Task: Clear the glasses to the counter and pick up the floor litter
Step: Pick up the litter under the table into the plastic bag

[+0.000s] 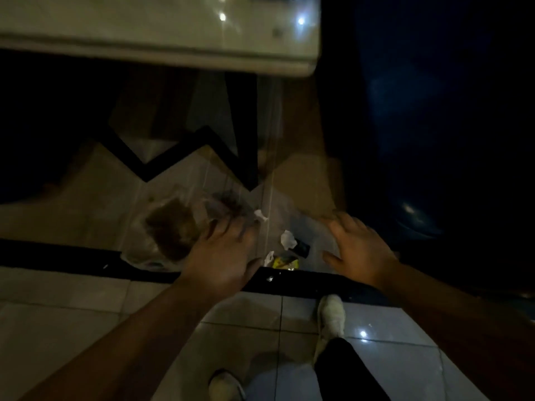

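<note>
I look down at a dim tiled floor. My left hand [223, 253] grips the mouth of a clear plastic bag [162, 227] that has brownish stuff inside and hangs low over the floor. Floor litter lies between my hands: a white crumpled paper [287, 239], a small dark object [302, 249], a yellow wrapper [285, 262] and a small white scrap [260, 215]. My right hand [359, 250] hovers to the right of the litter, fingers spread, holding nothing. No glasses are in view.
A pale tabletop [162, 30] juts out above, with dark legs [243, 125] beneath it. A black stripe [304, 282] crosses the tiles under the litter. My feet in light shoes [331, 316] stand on the near tiles. A dark blue seat [434, 140] fills the right.
</note>
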